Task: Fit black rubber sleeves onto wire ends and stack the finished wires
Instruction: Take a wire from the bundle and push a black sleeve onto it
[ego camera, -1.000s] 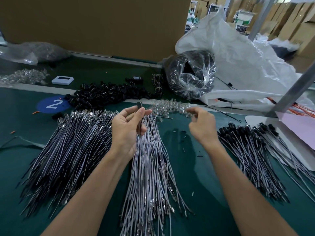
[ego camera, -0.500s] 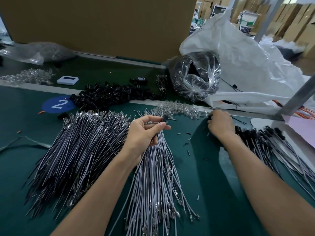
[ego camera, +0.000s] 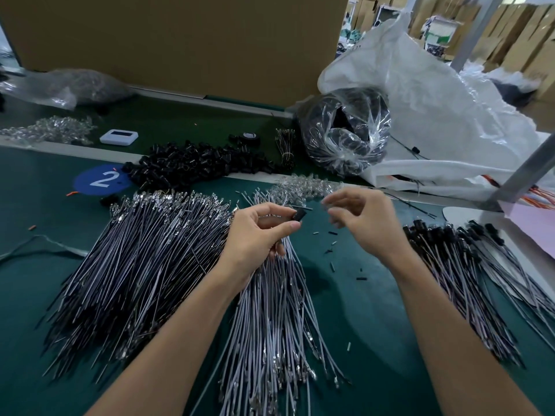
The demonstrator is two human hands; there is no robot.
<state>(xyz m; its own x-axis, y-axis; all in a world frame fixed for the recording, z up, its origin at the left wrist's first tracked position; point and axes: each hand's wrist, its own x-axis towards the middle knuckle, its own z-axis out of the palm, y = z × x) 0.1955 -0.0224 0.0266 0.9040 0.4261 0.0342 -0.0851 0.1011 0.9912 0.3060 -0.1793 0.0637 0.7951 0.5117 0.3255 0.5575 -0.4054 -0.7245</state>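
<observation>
My left hand [ego camera: 258, 235] pinches a black rubber sleeve [ego camera: 300, 216] between thumb and forefinger above the top of the middle bundle of grey wires [ego camera: 270, 319]. A little to its right hovers my right hand [ego camera: 366, 223], fingers curled and blurred; whether it holds anything is unclear. A large pile of bare-ended wires [ego camera: 144, 253] lies at the left. Wires with black sleeves on them [ego camera: 462, 265] are stacked at the right. Loose black sleeves [ego camera: 195, 163] form a heap at the back.
Small clear parts [ego camera: 306, 186] lie just beyond my hands. Behind them are a clear bag of black parts [ego camera: 345, 130], a white sack [ego camera: 435, 94] and a slanted metal post [ego camera: 522, 172]. A white device [ego camera: 119, 136] and a blue "2" sticker [ego camera: 102, 179] are back left.
My right hand has lifted off the table by the sleeved wires and moved left toward my left hand. The left hand kept hold of the black sleeve.
</observation>
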